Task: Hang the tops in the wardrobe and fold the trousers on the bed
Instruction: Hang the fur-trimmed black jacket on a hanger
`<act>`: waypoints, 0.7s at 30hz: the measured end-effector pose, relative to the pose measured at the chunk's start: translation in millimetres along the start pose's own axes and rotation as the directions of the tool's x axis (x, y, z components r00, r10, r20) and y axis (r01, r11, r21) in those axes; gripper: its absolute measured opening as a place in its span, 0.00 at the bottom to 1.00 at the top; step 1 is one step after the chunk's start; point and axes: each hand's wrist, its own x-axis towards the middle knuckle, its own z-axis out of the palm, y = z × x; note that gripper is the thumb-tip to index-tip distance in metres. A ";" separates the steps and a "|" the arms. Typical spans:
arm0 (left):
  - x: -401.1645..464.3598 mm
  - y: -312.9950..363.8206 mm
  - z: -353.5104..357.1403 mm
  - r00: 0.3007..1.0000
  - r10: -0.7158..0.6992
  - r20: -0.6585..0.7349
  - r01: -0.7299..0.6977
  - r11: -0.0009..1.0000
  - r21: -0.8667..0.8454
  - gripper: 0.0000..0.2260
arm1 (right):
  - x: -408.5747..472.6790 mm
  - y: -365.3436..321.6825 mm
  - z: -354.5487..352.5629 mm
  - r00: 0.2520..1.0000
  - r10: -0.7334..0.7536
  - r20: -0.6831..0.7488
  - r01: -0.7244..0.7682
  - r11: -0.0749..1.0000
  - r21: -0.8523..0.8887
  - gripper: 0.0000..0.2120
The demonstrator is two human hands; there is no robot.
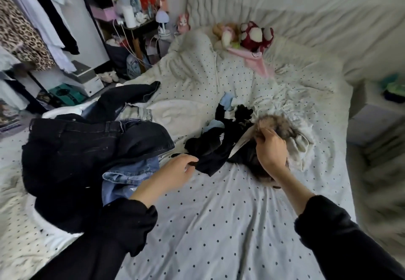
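We find the right hand [270, 148] with its fingers [266, 134] curled round the fur trim [277, 126] of a black garment [210, 152] — seemingly a top — at mid-bed. The left hand [177, 170] pinches the same garment's near-left edge. We advise lifting both holds together, so the cloth clears the light-blue item [226, 101] beneath. The dark trousers [87, 146] and blue jeans [131, 172] lie heaped on the left. The dotted bed [219, 225] offers open sheet in front — room for folding. The wardrobe [32, 27] stands far left.
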 end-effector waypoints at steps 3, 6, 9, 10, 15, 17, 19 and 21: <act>-24.4 28.4 -24.6 0.988 0.093 -0.125 -0.098 0.995 -0.033 0.16 | -5.2 -31.6 -36.8 0.997 -0.042 -0.060 0.046 0.996 0.080 0.08; -51.2 55.4 -48.6 0.959 0.179 -0.219 -0.198 0.978 -0.071 0.15 | -23.1 -64.3 -71.7 0.990 -0.116 -0.077 0.127 0.979 0.157 0.09; -74.2 81.8 -73.1 0.923 0.229 -0.309 -0.278 0.953 -0.124 0.16 | -36.8 -103.8 -114.0 0.969 -0.185 -0.164 0.225 0.934 0.276 0.09; -85.1 91.6 -81.1 0.907 0.241 -0.345 -0.306 0.941 -0.146 0.17 | -43.3 -119.4 -131.6 0.960 -0.216 -0.177 0.263 0.912 0.314 0.08; -120.4 129.2 -113.5 0.850 0.256 -0.461 -0.424 0.851 -0.310 0.18 | -65.0 -181.6 -193.9 0.929 -0.334 -0.162 0.370 0.810 0.455 0.05; -135.6 140.7 -128.7 0.815 0.275 -0.510 -0.472 0.826 -0.308 0.14 | -70.7 -209.3 -223.0 0.916 -0.357 -0.185 0.395 0.716 0.576 0.05; -148.2 149.0 -139.8 0.780 0.276 -0.561 -0.510 0.801 -0.315 0.15 | -70.2 -236.6 -248.7 0.907 -0.387 -0.167 0.391 0.621 0.679 0.05; -160.5 151.8 -145.7 0.749 0.264 -0.608 -0.532 0.786 -0.314 0.15 | -69.6 -256.4 -261.4 0.894 -0.431 -0.119 0.387 0.611 0.690 0.04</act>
